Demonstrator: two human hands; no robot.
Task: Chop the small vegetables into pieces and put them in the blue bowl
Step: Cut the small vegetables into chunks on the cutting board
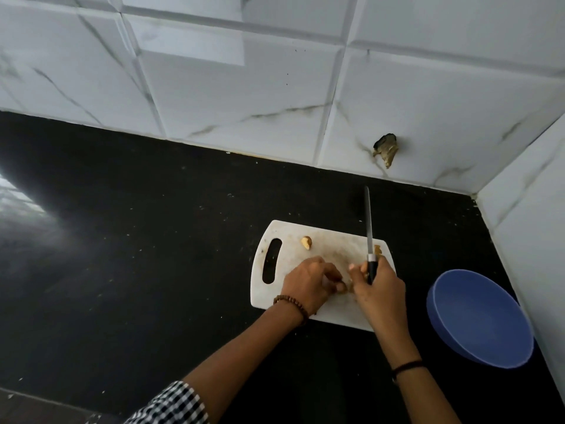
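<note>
Small vegetables (306, 242) are being chopped on a kitchen counter, seen from above by a head-worn camera. A black speckled counter (153, 240) fills most of the view. Behind it is a white, marble-patterned tiled wall (244, 87) with a broken hole (385, 148) low down. At the right, near the corner, the blue bowl (477, 316) sits on the counter just beside the board. It shows only bare blue inside, so nothing seems to have gone into it yet. A white cutting board (330, 246) with a handle slot lies to the left of the bowl. Both hands work over the board's near half. The left hand (308, 280), with a beaded bracelet (290, 302) at the wrist, has its fingers curled down and pinches a small brownish piece (342, 287) against the board. The right hand (379, 289) has its fingers wrapped round the dark handle of a knife (369, 228). The narrow blade points away toward the wall and is seen edge-on as a thin line. The spot between the hands is shadowed, so I cannot tell whether the held piece is already cut through. One vegetable, a pale brown lump, lies untouched at the far left of the board, near the slot. A few tan scraps (378, 250) just right of the blade suggest some cutting is done. The lump is not yet chopped, and every piece has yet to go into the bowl.
</note>
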